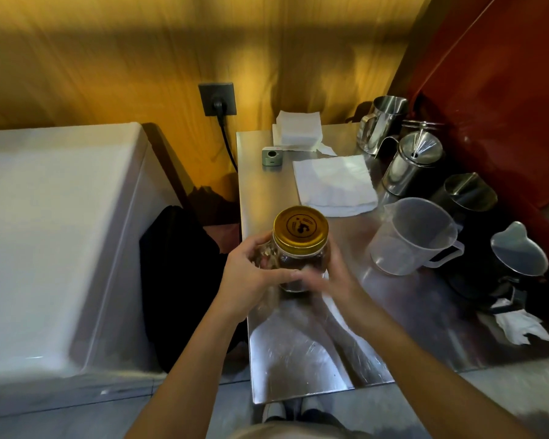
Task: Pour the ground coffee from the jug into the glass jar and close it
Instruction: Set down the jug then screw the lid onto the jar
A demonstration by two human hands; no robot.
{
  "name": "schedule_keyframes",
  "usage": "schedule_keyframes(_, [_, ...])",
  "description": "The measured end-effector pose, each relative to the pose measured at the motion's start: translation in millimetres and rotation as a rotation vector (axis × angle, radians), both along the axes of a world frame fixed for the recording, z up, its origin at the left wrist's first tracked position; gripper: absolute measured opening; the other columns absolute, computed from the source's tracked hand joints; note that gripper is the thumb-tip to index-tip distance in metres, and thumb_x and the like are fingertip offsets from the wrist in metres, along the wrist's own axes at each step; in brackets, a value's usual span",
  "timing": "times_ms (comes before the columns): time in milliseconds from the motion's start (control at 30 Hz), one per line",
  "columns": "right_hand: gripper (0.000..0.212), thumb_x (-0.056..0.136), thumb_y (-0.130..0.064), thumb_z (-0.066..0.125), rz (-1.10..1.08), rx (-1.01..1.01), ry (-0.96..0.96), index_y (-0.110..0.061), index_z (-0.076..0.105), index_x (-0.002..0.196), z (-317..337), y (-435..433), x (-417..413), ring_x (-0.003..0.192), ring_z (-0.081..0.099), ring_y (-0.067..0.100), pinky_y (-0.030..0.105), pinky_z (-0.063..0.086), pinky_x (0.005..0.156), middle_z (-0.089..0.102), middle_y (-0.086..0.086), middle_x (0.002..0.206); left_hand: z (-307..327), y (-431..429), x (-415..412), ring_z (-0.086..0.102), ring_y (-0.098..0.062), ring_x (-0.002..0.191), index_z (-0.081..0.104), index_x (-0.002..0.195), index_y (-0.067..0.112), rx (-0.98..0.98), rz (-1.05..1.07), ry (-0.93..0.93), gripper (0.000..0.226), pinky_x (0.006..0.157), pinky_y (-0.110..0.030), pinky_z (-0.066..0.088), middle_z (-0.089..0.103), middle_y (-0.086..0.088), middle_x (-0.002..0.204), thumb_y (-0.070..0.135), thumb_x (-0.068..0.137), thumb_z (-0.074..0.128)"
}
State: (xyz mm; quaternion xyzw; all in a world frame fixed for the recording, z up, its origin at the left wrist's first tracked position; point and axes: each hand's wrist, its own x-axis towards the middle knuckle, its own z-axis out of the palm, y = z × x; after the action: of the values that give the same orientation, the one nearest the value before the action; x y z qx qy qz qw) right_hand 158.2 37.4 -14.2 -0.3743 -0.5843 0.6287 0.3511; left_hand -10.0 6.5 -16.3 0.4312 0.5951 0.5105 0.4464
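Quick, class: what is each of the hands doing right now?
Left hand: closed around the glass jar, which has its gold lid on.
Right hand: closed on the same jar, though blurred.

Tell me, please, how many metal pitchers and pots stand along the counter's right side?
3: one pitcher at the back, a lidded pot before it, an open cup nearer. Others may be hidden.

Two bare forearms without sleeves, watch or rings, left hand [254, 277] and right hand [333, 277] ungloved, pale light-grey garment edge [286, 432] low down, light shoes [274, 410] on the floor.
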Motion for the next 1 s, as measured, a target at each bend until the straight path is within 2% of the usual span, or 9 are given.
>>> schedule_keyframes(100, [0.086, 0.073, -0.017, 0.071, 0.189, 0.069, -0.069, -0.026, 0.021, 0.142, 10.4, 9.9, 4.7, 0.129, 0.038, 0.005, 0.02, 0.04, 0.099, 0.039, -0.003, 0.144, 16.1, 3.5, -1.5, 0.067, -0.008, 0.089, 0.065, 0.111, 0.018, 0.009, -0.01, -0.011, 0.072, 0.068, -0.015, 0.053, 0.074, 0.007, 0.093, 0.021, 0.043, 0.089])
schedule_keyframes(200, [0.088, 0.073, -0.01, 0.066, 0.204, 0.127, -0.114, -0.021, 0.016, 0.144, 26.3, 29.7, 12.2, 0.137, 0.028, 0.012, 0.041, 0.026, 0.113, 0.029, 0.002, 0.151, 38.3, 10.8, -5.0, 0.064, -0.02, 0.098, 0.062, 0.117, 0.009, 0.016, 0.002, -0.046, 0.088, 0.077, -0.032, 0.055, 0.069, -0.005, 0.103, 0.035, 0.036, 0.085])
schedule_keyframes(300, [0.085, 0.077, -0.003, 0.067, 0.203, 0.12, -0.061, -0.022, 0.018, 0.144, 41.4, 41.8, 11.5, 0.132, 0.039, 0.015, 0.036, 0.037, 0.107, 0.035, 0.003, 0.148, 62.8, 21.8, -6.2, 0.069, -0.025, 0.096, 0.066, 0.109, 0.013, 0.009, -0.009, -0.063, 0.077, 0.077, -0.042, 0.058, 0.072, -0.009, 0.104, 0.035, 0.037, 0.084])
schedule_keyframes(467, [0.083, 0.074, -0.009, 0.068, 0.165, 0.122, -0.024, -0.027, 0.024, 0.142, 53.8, 54.8, 7.9, 0.125, 0.046, 0.018, 0.036, 0.042, 0.102, 0.039, 0.0, 0.146, 85.4, 33.8, -10.1, 0.073, -0.017, 0.085, 0.072, 0.091, 0.026, 0.075, -0.054, -0.027, 0.042, 0.061, -0.026, 0.057, 0.077, 0.006, 0.086, 0.027, 0.05, 0.083])
schedule_keyframes(567, [0.084, 0.072, -0.008, 0.069, 0.157, 0.128, -0.029, -0.025, 0.024, 0.142, 54.9, 56.0, 7.9, 0.128, 0.044, 0.022, 0.043, 0.039, 0.105, 0.038, 0.003, 0.146, 83.1, 36.2, -10.5, 0.072, -0.017, 0.091, 0.071, 0.096, 0.026, 0.091, -0.043, -0.027, 0.05, 0.07, -0.033, 0.06, 0.076, 0.004, 0.093, 0.03, 0.047, 0.083])
schedule_keyframes(700, [0.088, 0.072, 0.01, 0.068, 0.132, 0.172, -0.09, -0.028, 0.027, 0.141, 46.4, 53.3, 12.6, 0.129, 0.041, 0.017, 0.045, 0.036, 0.108, 0.039, 0.003, 0.144, 60.4, 32.1, -5.6, 0.062, -0.024, 0.106, 0.059, 0.11, 0.017, 0.077, -0.024, 0.019, 0.073, 0.088, -0.04, 0.054, 0.066, -0.01, 0.112, 0.026, 0.044, 0.09])
schedule_keyframes(800, [0.092, 0.07, 0.005, 0.069, 0.149, 0.255, -0.23, -0.046, 0.027, 0.135, 36.4, 51.7, 13.4, 0.134, 0.033, 0.018, 0.047, 0.031, 0.11, 0.035, 0.002, 0.147, 30.0, 21.4, -4.6, 0.061, -0.02, 0.102, 0.054, 0.106, 0.015, 0.123, -0.04, 0.006, 0.069, 0.079, -0.025, 0.051, 0.063, -0.006, 0.107, 0.013, 0.047, 0.089])
schedule_keyframes(867, [0.094, 0.069, 0.0, 0.071, 0.173, 0.264, -0.284, -0.056, 0.026, 0.13, 30.2, 51.4, 14.6, 0.135, 0.031, 0.02, 0.049, 0.03, 0.111, 0.034, 0.002, 0.148, 11.2, 15.8, -3.5, 0.06, -0.017, 0.097, 0.053, 0.105, 0.014, 0.136, -0.017, -0.06, 0.064, 0.076, -0.024, 0.051, 0.062, -0.004, 0.104, 0.005, 0.05, 0.082])
schedule_keyframes(1000, [0.097, 0.065, 0.004, 0.073, 0.177, 0.201, -0.271, -0.057, 0.03, 0.128, 15.0, 48.4, 16.1, 0.136, 0.03, 0.016, 0.046, 0.029, 0.111, 0.035, 0.0, 0.148, -11.1, 13.3, -2.2, 0.065, -0.004, 0.089, 0.051, 0.106, 0.011, 0.106, -0.05, -0.078, 0.068, 0.071, -0.016, 0.052, 0.063, -0.003, 0.101, -0.008, 0.05, 0.085])
